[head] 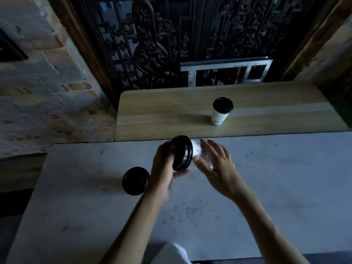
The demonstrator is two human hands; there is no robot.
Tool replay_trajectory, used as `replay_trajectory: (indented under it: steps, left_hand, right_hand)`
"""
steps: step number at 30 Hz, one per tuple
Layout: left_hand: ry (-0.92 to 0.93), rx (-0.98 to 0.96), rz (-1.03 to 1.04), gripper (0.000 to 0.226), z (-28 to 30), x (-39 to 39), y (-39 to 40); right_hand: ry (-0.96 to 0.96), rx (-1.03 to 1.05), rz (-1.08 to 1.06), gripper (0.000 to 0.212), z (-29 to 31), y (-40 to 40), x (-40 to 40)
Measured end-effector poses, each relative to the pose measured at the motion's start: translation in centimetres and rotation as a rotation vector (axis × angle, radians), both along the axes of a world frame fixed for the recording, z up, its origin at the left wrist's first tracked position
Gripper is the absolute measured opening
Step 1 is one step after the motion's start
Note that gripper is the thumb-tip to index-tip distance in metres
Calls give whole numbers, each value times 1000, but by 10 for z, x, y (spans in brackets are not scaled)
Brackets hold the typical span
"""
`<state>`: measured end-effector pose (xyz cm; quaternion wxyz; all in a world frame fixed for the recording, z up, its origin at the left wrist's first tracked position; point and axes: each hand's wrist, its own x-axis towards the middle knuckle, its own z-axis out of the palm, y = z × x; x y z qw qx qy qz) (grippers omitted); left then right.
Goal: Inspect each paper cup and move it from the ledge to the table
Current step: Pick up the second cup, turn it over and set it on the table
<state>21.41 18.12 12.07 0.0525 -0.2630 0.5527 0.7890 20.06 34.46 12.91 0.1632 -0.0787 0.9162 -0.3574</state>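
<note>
A white paper cup with a black lid point(196, 150) lies tipped on its side above the grey table point(276, 178), lid facing me. My left hand point(165, 168) grips the lid end, and my right hand point(217, 164) wraps its fingers around the cup's body. A second lidded cup point(135, 181) stands upright on the table just left of my left hand; only its black lid shows from above. A third lidded cup point(221, 111) stands upright on the wooden ledge point(162, 115) behind the table.
A carved dark wooden screen point(152, 44) and a metal frame point(226, 71) rise behind the ledge. A rough brick wall point(47, 82) borders the left side. White clothing point(171, 254) shows at the table's near edge.
</note>
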Motion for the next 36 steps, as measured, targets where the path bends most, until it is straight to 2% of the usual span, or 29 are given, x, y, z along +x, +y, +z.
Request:
replay_trajectory:
  steps: [2, 6, 8, 11, 15, 17, 25, 36]
  left_hand:
    - [10, -101, 15, 12, -11, 3, 6]
    - [13, -233, 67, 23, -36, 9, 14]
    - [20, -212, 64, 23, -46, 14, 20]
    - [-27, -153, 40, 14, -59, 21, 25]
    - [-86, -58, 20, 23, -73, 30, 23]
    - [-112, 12, 11, 27, -80, 36, 22]
    - [-200, 95, -31, 26, -120, 55, 11]
    - [-186, 131, 5, 22, -129, 54, 10]
  right_hand:
    - [-46, -51, -12, 96, -11, 0, 0]
    - [-219, -289, -14, 81, -43, 3, 8]
    - [-289, -443, -69, 84, -63, 4, 12]
    - [-285, -583, -129, 60, -79, 4, 17]
    - [-420, -751, -245, 38, -97, 7, 27]
    - [-507, -797, -319, 35, -107, 6, 32]
    - [-519, -771, -362, 27, -125, -6, 45]
    - [-469, -709, -453, 54, -134, -20, 34]
